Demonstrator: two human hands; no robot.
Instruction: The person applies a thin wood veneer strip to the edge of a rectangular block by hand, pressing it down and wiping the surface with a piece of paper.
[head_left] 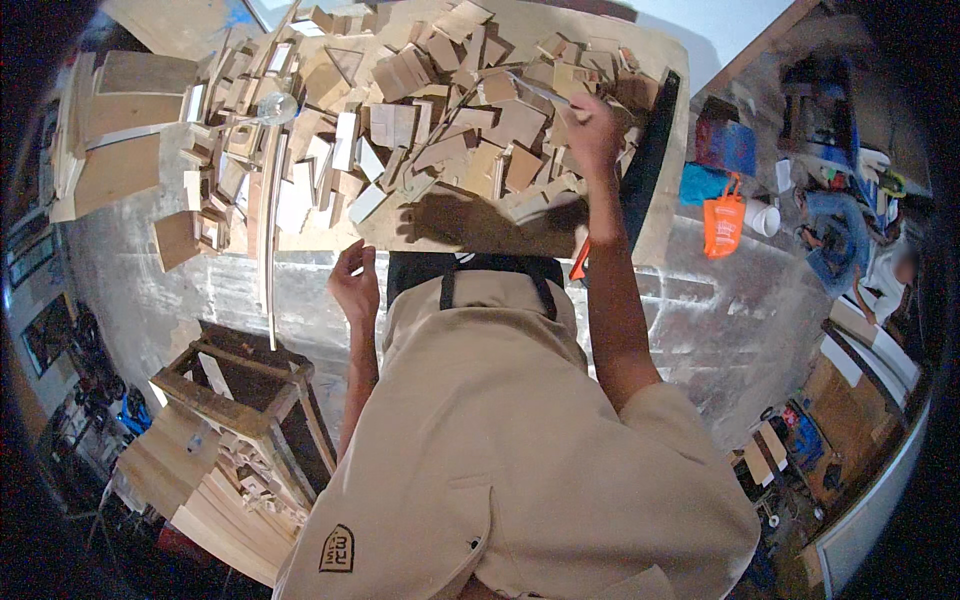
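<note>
My right hand [597, 135] is over the right part of a worktable [660, 215], fingers closed on a thin pale strip [545, 91] that points left over the heap. Whether the strip is wood or metal I cannot make out. Beneath and around it lie many wood offcuts [393, 126], blocks and flat pieces piled loosely. My left hand [355, 282] is just off the table's near edge, fingers loosely bent and apart, with nothing in it. An orange-handled thing [580, 260], partly hidden, is beside my right forearm at the table edge.
Long thin wood strips [268, 230] jut past the table's near edge. Stacked boards [125, 130] stand at the far left. A wooden stand [235, 400] with wood pieces is at the lower left. An orange bag [722, 225] lies right; another person [885, 275] sits beyond.
</note>
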